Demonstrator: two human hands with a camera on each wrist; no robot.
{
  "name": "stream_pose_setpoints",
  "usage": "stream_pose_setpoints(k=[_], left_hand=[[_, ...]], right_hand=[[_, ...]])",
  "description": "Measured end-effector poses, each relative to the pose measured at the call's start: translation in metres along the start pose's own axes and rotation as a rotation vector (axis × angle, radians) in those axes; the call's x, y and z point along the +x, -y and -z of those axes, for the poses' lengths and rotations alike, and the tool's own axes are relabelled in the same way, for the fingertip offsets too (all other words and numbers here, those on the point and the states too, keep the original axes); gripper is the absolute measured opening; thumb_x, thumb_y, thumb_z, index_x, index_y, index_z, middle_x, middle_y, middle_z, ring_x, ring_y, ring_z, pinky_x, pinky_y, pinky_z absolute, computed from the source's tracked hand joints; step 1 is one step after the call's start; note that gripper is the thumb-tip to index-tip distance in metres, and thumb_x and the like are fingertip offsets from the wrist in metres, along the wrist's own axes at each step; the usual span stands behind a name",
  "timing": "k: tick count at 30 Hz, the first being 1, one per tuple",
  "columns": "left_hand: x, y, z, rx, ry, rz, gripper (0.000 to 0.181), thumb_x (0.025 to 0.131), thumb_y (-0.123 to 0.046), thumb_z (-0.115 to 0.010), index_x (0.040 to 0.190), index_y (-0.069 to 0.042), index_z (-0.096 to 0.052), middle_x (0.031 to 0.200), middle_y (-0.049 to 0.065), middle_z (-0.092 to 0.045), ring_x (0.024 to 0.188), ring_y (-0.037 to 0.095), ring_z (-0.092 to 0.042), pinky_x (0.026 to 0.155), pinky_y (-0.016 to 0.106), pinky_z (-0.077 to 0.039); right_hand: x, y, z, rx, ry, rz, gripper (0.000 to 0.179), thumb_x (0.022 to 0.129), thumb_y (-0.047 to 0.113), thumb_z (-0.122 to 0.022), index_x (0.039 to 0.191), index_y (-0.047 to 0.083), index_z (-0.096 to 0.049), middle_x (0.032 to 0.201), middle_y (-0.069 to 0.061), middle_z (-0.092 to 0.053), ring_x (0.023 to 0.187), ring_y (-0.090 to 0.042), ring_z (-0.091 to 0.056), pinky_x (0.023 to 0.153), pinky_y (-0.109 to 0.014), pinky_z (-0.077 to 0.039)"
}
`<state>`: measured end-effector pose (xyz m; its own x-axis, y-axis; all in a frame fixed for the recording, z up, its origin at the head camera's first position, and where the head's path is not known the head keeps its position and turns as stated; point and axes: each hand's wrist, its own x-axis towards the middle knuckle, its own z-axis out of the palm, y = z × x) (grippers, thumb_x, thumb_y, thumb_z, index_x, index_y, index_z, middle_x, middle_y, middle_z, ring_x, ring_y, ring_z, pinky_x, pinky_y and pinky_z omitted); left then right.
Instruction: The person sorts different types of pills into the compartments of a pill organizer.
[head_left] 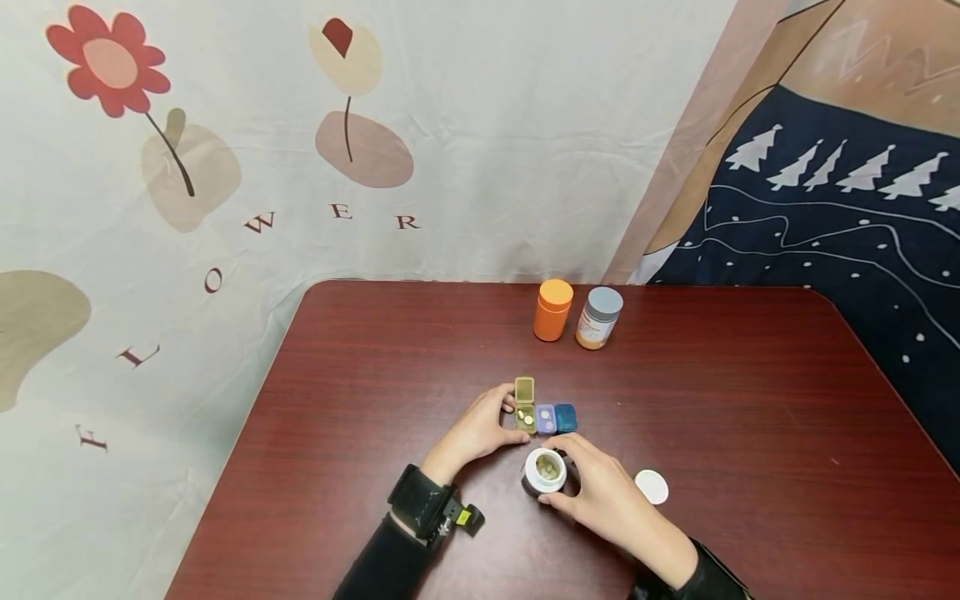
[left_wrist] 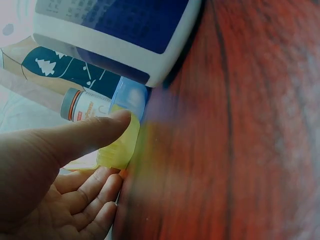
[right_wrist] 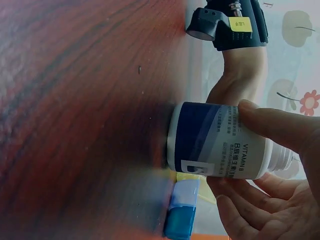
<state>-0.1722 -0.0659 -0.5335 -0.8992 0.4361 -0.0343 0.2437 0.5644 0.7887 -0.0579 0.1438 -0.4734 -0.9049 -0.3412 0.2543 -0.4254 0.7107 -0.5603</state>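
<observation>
My right hand (head_left: 600, 487) grips an uncapped white vitamin B bottle (right_wrist: 220, 140) between thumb and fingers. Tablets show through its mouth in the head view. Just beyond the bottle is a small pill box (head_left: 546, 418) with yellow, purple and blue compartments in a row. The yellow lid (head_left: 524, 389) is raised, and pale pills lie in that compartment. My left hand (head_left: 483, 425) holds the pill box at its yellow end, the thumb (left_wrist: 107, 127) against the near side and the fingers on the far side, partly hidden.
A white cap (head_left: 651, 487) lies on the table right of my right hand. At the back edge stand an orange bottle (head_left: 552, 312) and a grey-capped bottle (head_left: 599, 318) with a white label. The dark red tabletop (head_left: 390, 350) meets a printed cloth behind.
</observation>
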Motion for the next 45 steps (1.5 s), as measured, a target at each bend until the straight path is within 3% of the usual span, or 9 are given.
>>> stream_pose_setpoints(k=[7,15,21,24,26,31,36,40,45], left_hand=[[-0.010,-0.022,0.015,-0.002,0.015,-0.033,0.073,0.085,-0.014,-0.095,0.145,0.006,-0.059,0.120,0.014,-0.073,0.111,0.022,-0.069,0.105,0.037,-0.058],[-0.010,-0.030,0.016,0.001,0.035,0.036,0.073,0.087,-0.011,-0.093,0.148,0.006,-0.057,0.124,0.016,-0.073,0.119,0.032,-0.068,0.110,0.045,-0.055],[-0.012,-0.034,0.020,0.016,0.047,0.009,0.077,0.087,-0.013,-0.093,0.151,0.008,-0.053,0.129,0.018,-0.072,0.122,0.032,-0.069,0.113,0.047,-0.055],[-0.017,-0.035,0.023,0.023,0.020,-0.007,0.081,0.087,-0.011,-0.093,0.152,0.010,-0.050,0.133,0.021,-0.072,0.123,0.035,-0.070,0.113,0.051,-0.055],[-0.017,-0.023,0.019,0.077,-0.038,-0.032,0.086,0.087,-0.013,-0.093,0.157,0.007,-0.047,0.139,0.021,-0.069,0.124,0.036,-0.070,0.110,0.053,-0.057],[-0.028,-0.005,0.017,0.199,-0.155,-0.052,0.096,0.089,-0.017,-0.092,0.168,-0.007,-0.038,0.159,0.016,-0.050,0.128,0.029,-0.067,0.095,0.051,-0.062],[-0.059,-0.035,0.040,0.037,-0.010,-0.074,0.092,0.088,-0.008,-0.091,0.166,-0.007,-0.042,0.161,0.020,-0.049,0.134,0.037,-0.064,0.106,0.061,-0.058],[-0.076,-0.039,0.036,-0.003,0.111,-0.153,0.087,0.091,-0.018,-0.091,0.164,-0.011,-0.045,0.159,0.017,-0.054,0.138,0.037,-0.063,0.112,0.060,-0.056],[-0.086,-0.061,0.029,-0.008,0.176,-0.128,0.090,0.087,-0.023,-0.095,0.162,-0.010,-0.047,0.163,0.014,-0.056,0.148,0.039,-0.058,0.120,0.061,-0.050]], right_hand=[[-0.002,-0.004,0.001,0.011,0.036,0.038,0.060,0.077,0.015,-0.102,0.128,0.011,-0.071,0.125,0.000,-0.075,0.110,-0.020,-0.075,0.091,-0.041,-0.063],[-0.002,-0.003,0.003,-0.020,0.065,0.023,0.061,0.081,0.021,-0.100,0.133,0.010,-0.070,0.131,-0.001,-0.075,0.117,-0.024,-0.076,0.095,-0.044,-0.063],[-0.006,-0.016,-0.004,-0.080,0.033,0.057,0.070,0.079,0.030,-0.101,0.140,0.014,-0.069,0.135,-0.001,-0.076,0.116,-0.026,-0.076,0.093,-0.050,-0.062],[-0.011,-0.036,-0.016,-0.111,0.015,0.109,0.085,0.074,0.035,-0.103,0.147,0.016,-0.065,0.136,-0.004,-0.078,0.118,-0.025,-0.077,0.092,-0.053,-0.060],[-0.014,-0.046,-0.020,-0.126,0.018,0.128,0.094,0.072,0.036,-0.104,0.153,0.017,-0.061,0.137,-0.006,-0.078,0.119,-0.026,-0.076,0.093,-0.053,-0.060],[-0.019,-0.039,-0.003,-0.157,-0.017,0.161,0.088,0.074,0.025,-0.103,0.151,0.014,-0.065,0.136,-0.003,-0.078,0.119,-0.024,-0.075,0.096,-0.052,-0.060],[-0.021,-0.029,0.019,-0.224,-0.004,0.170,0.070,0.075,0.019,-0.102,0.140,0.014,-0.074,0.138,0.001,-0.077,0.124,-0.024,-0.072,0.101,-0.051,-0.058],[-0.028,-0.041,0.028,-0.255,0.071,0.157,0.065,0.075,0.018,-0.101,0.135,0.014,-0.076,0.141,-0.003,-0.075,0.127,-0.028,-0.070,0.102,-0.054,-0.057],[-0.040,-0.059,0.037,-0.276,0.115,0.122,0.064,0.073,0.016,-0.102,0.132,0.015,-0.078,0.141,-0.006,-0.074,0.128,-0.031,-0.069,0.103,-0.057,-0.057]])
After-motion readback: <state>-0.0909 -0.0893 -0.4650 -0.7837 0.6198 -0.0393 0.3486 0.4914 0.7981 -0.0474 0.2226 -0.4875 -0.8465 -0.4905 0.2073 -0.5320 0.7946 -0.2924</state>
